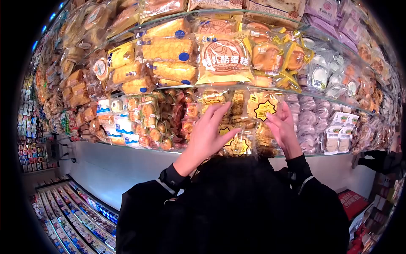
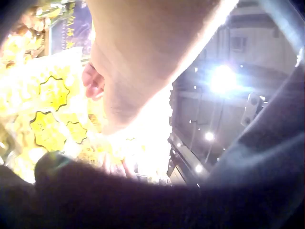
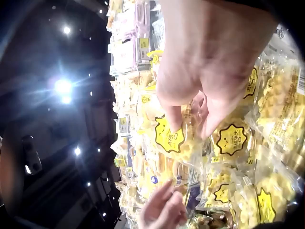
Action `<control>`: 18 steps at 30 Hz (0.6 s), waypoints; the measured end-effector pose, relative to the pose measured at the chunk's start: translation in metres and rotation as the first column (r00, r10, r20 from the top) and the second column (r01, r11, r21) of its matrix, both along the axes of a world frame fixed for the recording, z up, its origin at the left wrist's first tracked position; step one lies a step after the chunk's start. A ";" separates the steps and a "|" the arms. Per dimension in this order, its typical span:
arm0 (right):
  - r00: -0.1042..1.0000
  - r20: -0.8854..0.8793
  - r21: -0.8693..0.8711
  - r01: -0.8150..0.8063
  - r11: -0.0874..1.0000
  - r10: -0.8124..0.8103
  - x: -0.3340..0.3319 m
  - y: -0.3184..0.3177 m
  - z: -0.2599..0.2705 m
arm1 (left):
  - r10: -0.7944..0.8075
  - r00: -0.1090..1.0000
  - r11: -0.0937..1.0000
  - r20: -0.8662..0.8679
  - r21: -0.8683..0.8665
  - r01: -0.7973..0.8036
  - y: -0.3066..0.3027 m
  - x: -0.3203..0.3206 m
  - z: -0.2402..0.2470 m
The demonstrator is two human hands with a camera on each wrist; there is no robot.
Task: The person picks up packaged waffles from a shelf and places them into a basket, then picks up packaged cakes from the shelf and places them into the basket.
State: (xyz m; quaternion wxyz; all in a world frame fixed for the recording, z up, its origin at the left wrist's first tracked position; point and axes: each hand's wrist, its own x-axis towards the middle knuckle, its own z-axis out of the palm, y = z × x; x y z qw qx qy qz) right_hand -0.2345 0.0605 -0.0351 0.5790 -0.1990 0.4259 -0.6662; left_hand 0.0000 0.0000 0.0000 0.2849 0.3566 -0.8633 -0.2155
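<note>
My right hand (image 1: 282, 128) pinches a clear packet of waffle-like pastry (image 1: 256, 103) with a yellow star-edged label, thumb across its front. In the right wrist view, thumb and fingers grip this packet (image 3: 167, 136) close over more packets (image 3: 232, 138) with the same label. My left hand (image 1: 206, 134) is raised to the left of it, fingers extended and thumb apart, holding nothing. Beneath the left hand lie similar yellow-labelled packets (image 1: 239, 144). Glare washes out much of the left wrist view, where yellow-labelled packets (image 2: 47, 131) lie near the hand.
A glass shelf edge (image 1: 169, 86) runs above the hands, bearing a large cheese cake bag (image 1: 224, 57) and bread packs (image 1: 165, 48). Red-toned packets (image 1: 188, 114) lie to the left, purple-wrapped ones (image 1: 311, 120) to the right. A person's dark-clothed legs (image 1: 378, 161) show at far right.
</note>
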 end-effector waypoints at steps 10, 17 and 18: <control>0.099 -0.994 -0.079 -0.293 0.953 -0.052 -0.019 0.017 -0.015 | 0.023 0.984 0.979 -0.177 0.204 0.014 -0.030 -0.039 -0.019; 0.019 -0.999 -0.035 -0.310 0.950 -0.030 -0.021 0.042 -0.034 | -0.033 0.999 0.999 0.000 0.028 0.033 -0.019 -0.045 -0.024; 0.022 -0.999 -0.039 -0.310 0.950 -0.034 -0.018 0.038 -0.030 | -0.033 0.999 0.999 0.003 0.025 0.033 -0.020 -0.046 -0.024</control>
